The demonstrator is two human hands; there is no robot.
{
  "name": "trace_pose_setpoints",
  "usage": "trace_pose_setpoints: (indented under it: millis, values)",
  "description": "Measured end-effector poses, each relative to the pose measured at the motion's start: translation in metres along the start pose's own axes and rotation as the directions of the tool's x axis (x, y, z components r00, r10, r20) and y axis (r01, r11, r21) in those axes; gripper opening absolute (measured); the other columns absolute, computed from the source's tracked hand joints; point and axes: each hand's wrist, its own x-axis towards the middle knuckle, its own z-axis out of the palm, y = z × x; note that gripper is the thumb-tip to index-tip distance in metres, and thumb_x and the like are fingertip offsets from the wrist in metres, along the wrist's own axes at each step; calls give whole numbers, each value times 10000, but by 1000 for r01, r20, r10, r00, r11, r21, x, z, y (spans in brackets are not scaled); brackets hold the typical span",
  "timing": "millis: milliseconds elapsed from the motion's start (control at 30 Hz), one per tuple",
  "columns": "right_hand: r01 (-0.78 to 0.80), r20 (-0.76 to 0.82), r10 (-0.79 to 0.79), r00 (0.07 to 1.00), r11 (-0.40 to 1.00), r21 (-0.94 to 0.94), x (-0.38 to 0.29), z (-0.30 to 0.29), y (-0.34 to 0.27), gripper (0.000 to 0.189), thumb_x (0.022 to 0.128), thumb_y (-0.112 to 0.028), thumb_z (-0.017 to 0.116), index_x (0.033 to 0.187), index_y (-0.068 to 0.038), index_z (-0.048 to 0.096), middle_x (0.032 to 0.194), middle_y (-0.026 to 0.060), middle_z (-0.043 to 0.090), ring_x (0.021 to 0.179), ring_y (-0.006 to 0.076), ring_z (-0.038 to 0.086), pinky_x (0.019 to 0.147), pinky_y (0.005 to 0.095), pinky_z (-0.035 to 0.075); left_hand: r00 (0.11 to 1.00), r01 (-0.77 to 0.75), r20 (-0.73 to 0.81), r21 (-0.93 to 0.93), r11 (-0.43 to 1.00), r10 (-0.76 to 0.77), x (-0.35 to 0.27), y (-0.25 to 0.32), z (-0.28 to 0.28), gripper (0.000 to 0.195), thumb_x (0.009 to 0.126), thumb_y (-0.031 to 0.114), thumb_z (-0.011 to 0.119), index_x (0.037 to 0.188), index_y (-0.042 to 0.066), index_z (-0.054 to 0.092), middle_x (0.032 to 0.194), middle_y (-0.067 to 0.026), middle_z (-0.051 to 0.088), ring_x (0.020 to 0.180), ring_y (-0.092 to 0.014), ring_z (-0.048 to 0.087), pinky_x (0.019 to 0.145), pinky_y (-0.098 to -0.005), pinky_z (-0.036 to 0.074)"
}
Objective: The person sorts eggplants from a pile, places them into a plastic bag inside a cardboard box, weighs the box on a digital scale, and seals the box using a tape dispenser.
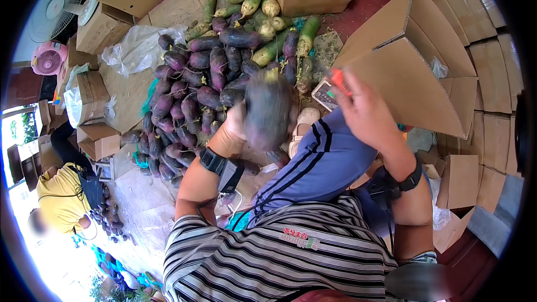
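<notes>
My left hand (237, 121) grips a large dark purple radish (268, 109), blurred by motion, held up before the pile. To its right, my right hand (361, 109) is closed on a small orange-handled tool (340, 82); its working end is blurred, so its kind cannot be told. Beyond the hands lies a heap of purple radishes (209, 96) with thin roots, and green radishes (254, 2) lie at its far end. Below the tool a small white-rimmed device or tray (325, 93) is partly hidden by my right hand and knee.
A large open cardboard box (419, 75) stands at the right, with stacked cartons (488, 67) behind it. Clear plastic sheeting (138, 48) lies left of the heap. A co-worker in yellow (63, 193) bends at the far left near more radishes. Fans stand at the upper left.
</notes>
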Motion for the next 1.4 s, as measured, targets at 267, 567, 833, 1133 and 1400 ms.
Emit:
trace_pose_setpoints:
  millis: [267, 567, 833, 1133, 1400]
  values:
    - [-116, -295, 243, 924, 914, 388, -19, -57, 15, 266, 934, -165, 490, 1151, -11, 473, 774, 59, 572, 609, 88, 526, 520, 235, 410, 910, -340, -279, -81, 937, 306, 43, 12, 23, 547, 948, 400, 371, 1368, 60, 287, 1380, -169, 359, 1288, -350, 321, 1053, -543, 257]
    - [336, -700, 171, 693, 783, 524, -78, -181, 38, 237, 952, -169, 454, 1112, 4, 478, 905, 94, 529, 686, 128, 453, 598, 247, 374, 868, -308, -331, 226, 924, 370, 95, 9, 37, 459, 898, 251, 519, 1277, 27, 388, 1272, -159, 473, 1197, -349, 433, 997, -590, 316]
    - [652, -946, 124, 300, 697, 298, -136, -250, 74, 164, 945, -168, 440, 911, -15, 486, 862, 83, 436, 710, 164, 404, 675, 327, 324, 929, -187, -60, 774, 605, 364, 181, 77, 182, 837, 703, 373, 725, 1328, -7, 318, 1230, -189, 492, 1124, -329, 505, 966, -490, 416]
    - [609, -948, 265, 175, 727, 316, -154, -275, 133, 156, 942, -164, 406, 979, -15, 435, 822, 66, 381, 702, 164, 368, 660, 307, 306, 551, -182, -727, 374, -909, -410, 407, -36, 263, 796, 682, 434, 672, 1242, -59, 393, 1093, -231, 555, 1033, -343, 543, 875, -399, 445]
    - [627, -921, 294, 256, 675, 390, -171, -287, 167, 188, 842, -31, 360, 941, 61, 491, 855, 175, 418, 772, 218, 374, 752, 353, 318, 199, -346, -477, 783, -517, -856, 457, -126, 35, 563, 694, 286, 723, 1194, 92, 552, 1176, -157, 574, 1070, -327, 529, 887, -397, 428]
